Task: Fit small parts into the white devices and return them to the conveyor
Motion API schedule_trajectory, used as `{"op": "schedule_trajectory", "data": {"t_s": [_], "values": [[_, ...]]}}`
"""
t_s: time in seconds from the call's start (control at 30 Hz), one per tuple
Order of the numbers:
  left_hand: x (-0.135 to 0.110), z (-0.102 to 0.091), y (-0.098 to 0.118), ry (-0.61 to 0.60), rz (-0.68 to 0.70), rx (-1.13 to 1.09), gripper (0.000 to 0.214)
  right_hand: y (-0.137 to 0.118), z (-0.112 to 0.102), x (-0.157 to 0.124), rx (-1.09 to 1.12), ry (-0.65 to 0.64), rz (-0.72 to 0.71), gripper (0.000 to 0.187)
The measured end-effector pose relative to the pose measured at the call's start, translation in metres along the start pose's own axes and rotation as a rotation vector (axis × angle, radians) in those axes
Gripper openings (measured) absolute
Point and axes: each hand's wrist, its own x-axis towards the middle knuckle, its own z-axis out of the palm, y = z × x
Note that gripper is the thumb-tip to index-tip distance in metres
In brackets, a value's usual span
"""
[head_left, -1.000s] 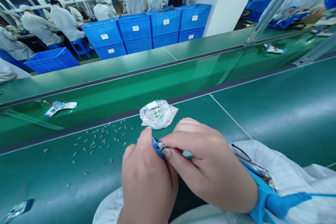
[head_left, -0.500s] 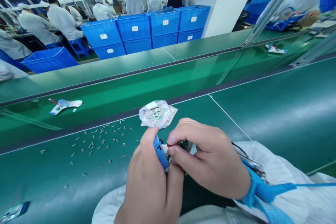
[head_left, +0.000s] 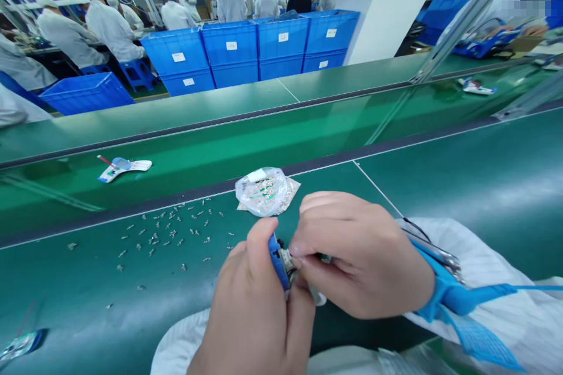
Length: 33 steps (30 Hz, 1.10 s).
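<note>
My left hand (head_left: 257,299) is closed around a small blue and white plastic device housing (head_left: 278,261), its blue end tilted up under the thumb. A white part (head_left: 287,259) and dark wires show inside the housing. My right hand (head_left: 358,255) pinches thumb and forefinger together right at that white part. The red wire seen at those fingertips earlier is now almost wholly covered by them. Below the right fingers a white edge of the housing (head_left: 317,296) sticks out; the rest is hidden by both hands.
Behind my hands lies a clear plastic bag of small metal parts (head_left: 263,192). Several similar parts (head_left: 172,234) are scattered to the left. A circuit board piece (head_left: 21,344) lies front left. On the green conveyor (head_left: 246,149) sits another housing (head_left: 125,167). Blue bins (head_left: 231,50) and co-workers are beyond.
Both hands and the housing have shifted slightly right in view. The red wire has gone mostly out of sight behind my right fingertips. The housing on the conveyor appears further right.
</note>
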Motion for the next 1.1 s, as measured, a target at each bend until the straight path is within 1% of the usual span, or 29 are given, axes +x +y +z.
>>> {"op": "schedule_trajectory", "data": {"t_s": [0.17, 0.27, 0.47, 0.6, 0.7, 0.73, 0.83, 0.9, 0.97, 1.1], "values": [[-0.001, -0.001, -0.002, 0.055, 0.124, 0.116, 0.038, 0.001, -0.002, 0.001, 0.006, -0.061, -0.005, 0.024], [-0.003, 0.002, -0.002, 0.126, 0.178, 0.210, 0.041, 0.001, -0.001, 0.000, 0.024, -0.066, 0.000, 0.023], [-0.006, 0.011, 0.000, 0.320, 0.209, 0.427, 0.043, -0.001, -0.001, -0.003, 0.061, -0.069, 0.020, 0.023], [-0.007, 0.013, 0.001, 0.369, 0.203, 0.480, 0.041, -0.001, -0.003, -0.004, 0.099, -0.056, 0.016, 0.023], [-0.008, 0.011, 0.004, 0.323, 0.187, 0.364, 0.043, -0.004, -0.006, -0.003, 0.110, -0.038, 0.014, 0.022], [-0.008, 0.010, 0.006, 0.292, 0.144, 0.297, 0.043, -0.005, -0.007, -0.002, 0.105, -0.029, 0.021, 0.022], [-0.008, 0.008, 0.012, 0.191, -0.063, 0.055, 0.038, -0.009, -0.009, -0.001, 0.085, -0.001, 0.029, 0.023], [-0.008, 0.007, 0.016, 0.161, -0.143, -0.107, 0.037, -0.011, -0.010, -0.001, 0.065, 0.003, 0.030, 0.023], [-0.008, 0.006, 0.018, 0.147, -0.151, -0.231, 0.039, -0.013, -0.012, 0.000, 0.040, -0.013, 0.033, 0.022], [-0.008, 0.003, 0.019, 0.101, -0.166, -0.344, 0.032, -0.017, -0.015, 0.000, -0.005, -0.070, 0.063, 0.024]]}}
